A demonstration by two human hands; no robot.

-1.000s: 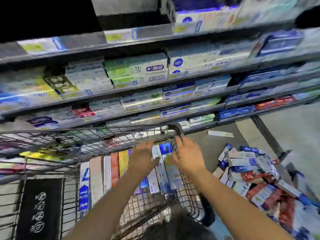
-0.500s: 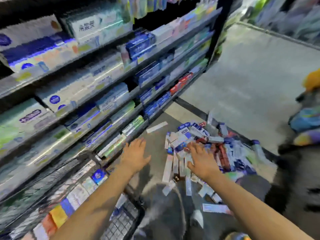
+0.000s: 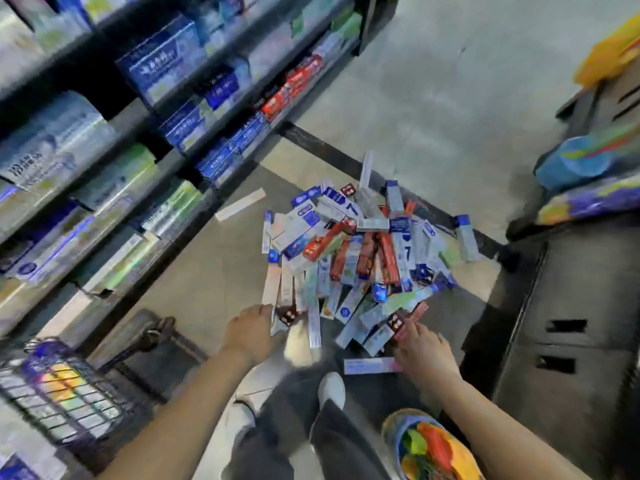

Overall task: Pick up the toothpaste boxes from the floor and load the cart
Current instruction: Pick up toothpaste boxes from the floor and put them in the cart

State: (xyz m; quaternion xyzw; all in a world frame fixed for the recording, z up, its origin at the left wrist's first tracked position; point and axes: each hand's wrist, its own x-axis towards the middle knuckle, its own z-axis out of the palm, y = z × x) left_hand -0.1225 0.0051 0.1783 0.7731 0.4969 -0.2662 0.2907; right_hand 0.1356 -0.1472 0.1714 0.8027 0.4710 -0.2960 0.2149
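Head view: the toothpaste boxes (image 3: 349, 258) lie heaped on the floor at 12 o'clock from both hands, the near ones lengthwise toward the person. The right hand (image 3: 420, 344) touches a red box (image 3: 403, 323) at the near edge (grip unclear); the left hand (image 3: 251, 329), fingers curled, reaches a pale box (image 3: 270, 289). The cart (image 3: 59, 389) waits at 8 o'clock.

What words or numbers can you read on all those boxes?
"7": white-and-blue toothpaste box in the floor pile.
"7": white box at the pile's far side.
Shelf boxes: white characters, too blurred to read.
Dark red box by the right hand: white marks, unreadable.
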